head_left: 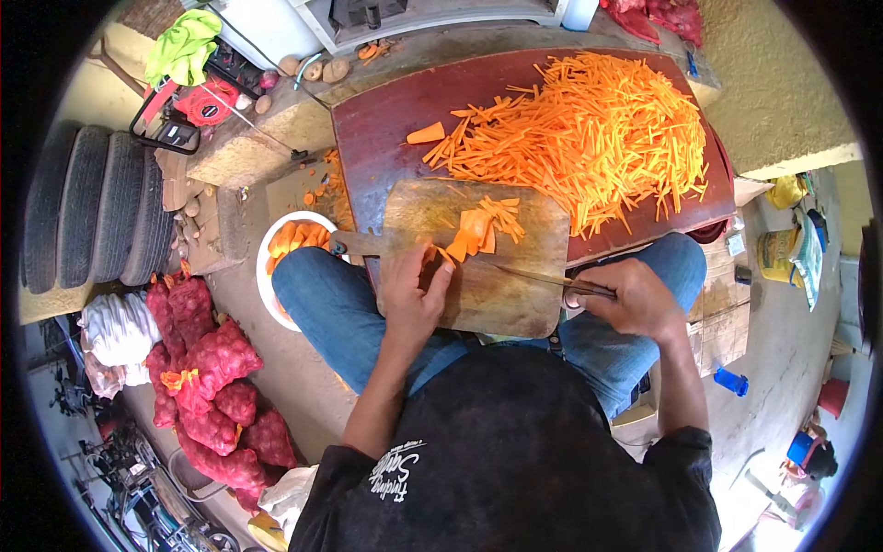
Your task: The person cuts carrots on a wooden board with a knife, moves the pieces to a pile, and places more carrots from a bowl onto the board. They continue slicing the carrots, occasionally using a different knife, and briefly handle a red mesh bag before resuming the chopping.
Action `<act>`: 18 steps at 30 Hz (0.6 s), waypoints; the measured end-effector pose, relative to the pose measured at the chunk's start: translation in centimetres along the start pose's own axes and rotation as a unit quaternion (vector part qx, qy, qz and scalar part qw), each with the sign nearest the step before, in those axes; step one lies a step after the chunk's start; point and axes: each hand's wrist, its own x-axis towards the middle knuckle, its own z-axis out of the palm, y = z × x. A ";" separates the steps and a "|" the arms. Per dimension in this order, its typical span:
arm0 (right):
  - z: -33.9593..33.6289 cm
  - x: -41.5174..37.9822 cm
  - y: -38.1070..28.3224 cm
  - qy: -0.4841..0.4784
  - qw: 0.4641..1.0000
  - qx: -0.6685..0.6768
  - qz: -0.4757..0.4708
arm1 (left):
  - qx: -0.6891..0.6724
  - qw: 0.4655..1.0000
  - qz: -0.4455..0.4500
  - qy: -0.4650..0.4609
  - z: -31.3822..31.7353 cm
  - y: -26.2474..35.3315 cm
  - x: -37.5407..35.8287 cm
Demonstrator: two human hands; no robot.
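Red mesh sacks (216, 359) lie on the floor at the far left, and beside the left knee is a white bowl (263, 262) with cut carrot pieces (299, 236) in it. The wooden cutting board (515, 308) overlaps the near edge of the dark red bench (377, 120) and reaches over the person's lap, its handle pointing left; what bears it underneath is hidden.

The left hand (414, 281) is over the board's left part, its grip closed in a pinch on a carrot piece (441, 254). These fingers would do best curled back, thumb tucked behind them, so that the knuckles and not the tips face the blade. Just beside them, flat carrot slices (474, 232) overlap one another, with thin carrot strips (503, 216) against their far side. A low, even stack, squared up and pressed flat, should cut more uniformly than a fanned one, which may slide.

The knife (533, 275) points left across the board, nearer the person than the slices. The right hand (635, 299) has its grip closed around the handle. Light, full-length strokes with an upright blade should suit these slices, with the board kept steady, since the lap may give. Beyond, on the bench, is a large heap of carrot strips (589, 138).
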 end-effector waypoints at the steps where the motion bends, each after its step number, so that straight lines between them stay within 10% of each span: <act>1: -0.8 0.7 0.2 -0.033 0.999 0.008 0.020 | -0.016 1.000 -0.005 -0.007 0.4 -0.1 -0.1; 18: -2.8 13.1 -4.4 -0.009 0.966 -0.235 -0.109 | 0.037 0.998 0.024 -0.035 0.8 -0.4 1.3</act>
